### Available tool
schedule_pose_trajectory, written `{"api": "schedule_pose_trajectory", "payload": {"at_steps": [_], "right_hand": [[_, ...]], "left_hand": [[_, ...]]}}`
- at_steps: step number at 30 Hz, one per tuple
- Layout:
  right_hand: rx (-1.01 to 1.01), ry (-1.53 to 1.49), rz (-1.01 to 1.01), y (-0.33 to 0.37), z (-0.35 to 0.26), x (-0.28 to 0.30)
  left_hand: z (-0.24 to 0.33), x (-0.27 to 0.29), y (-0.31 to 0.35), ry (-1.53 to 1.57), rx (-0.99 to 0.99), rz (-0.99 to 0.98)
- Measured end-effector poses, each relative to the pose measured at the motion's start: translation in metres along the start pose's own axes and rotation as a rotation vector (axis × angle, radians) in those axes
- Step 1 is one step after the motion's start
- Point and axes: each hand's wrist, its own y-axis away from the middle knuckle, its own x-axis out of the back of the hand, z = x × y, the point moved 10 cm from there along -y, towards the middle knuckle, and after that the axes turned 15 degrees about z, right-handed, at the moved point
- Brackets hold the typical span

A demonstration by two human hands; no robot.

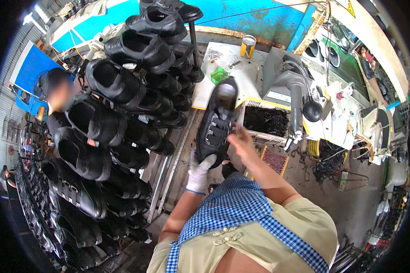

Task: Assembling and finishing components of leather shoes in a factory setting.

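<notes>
Basically, head view: gloved left hand [200, 174] grips black shoe [214, 134] at its toe, in front of apron [223, 200]; bare right hand [242, 144] at shoe's right edge, fingers bent, blurred, can't tell if holding anything. Racked shoes [116, 82] left, crate [265, 137] right, can [248, 47] on table [250, 68] beyond.

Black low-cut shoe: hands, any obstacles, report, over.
Gloved left hand grips black low-cut shoe at toe. Right hand beside it, contact unclear. Racked shoes crowd left; nothing visibly blocking.

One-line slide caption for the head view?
Gloved left hand holds a black low-cut shoe at the toe, bare right hand alongside, racked black shoes at left.
</notes>
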Motion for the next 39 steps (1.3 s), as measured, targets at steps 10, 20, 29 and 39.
{"api": "schedule_pose_trajectory", "payload": {"at_steps": [10,20,29,39], "right_hand": [[-0.172,-0.044,-0.156,-0.115,-0.038,-0.046],[0.218,0.253,-0.379,-0.294,-0.109,-0.123],[-0.107,0.331,-0.398,-0.366,-0.087,-0.220],[-0.245,-0.250,-0.129,-0.338,-0.003,-0.180]], "left_hand": [[0.047,-0.056,-0.135,-0.566,-0.559,0.015],[0.222,-0.144,-0.229,-1.775,-1.211,0.489],[0.214,-0.145,-0.230,-1.829,-1.141,0.276],[0.218,-0.134,-0.159,-0.853,-1.100,0.208]]}}
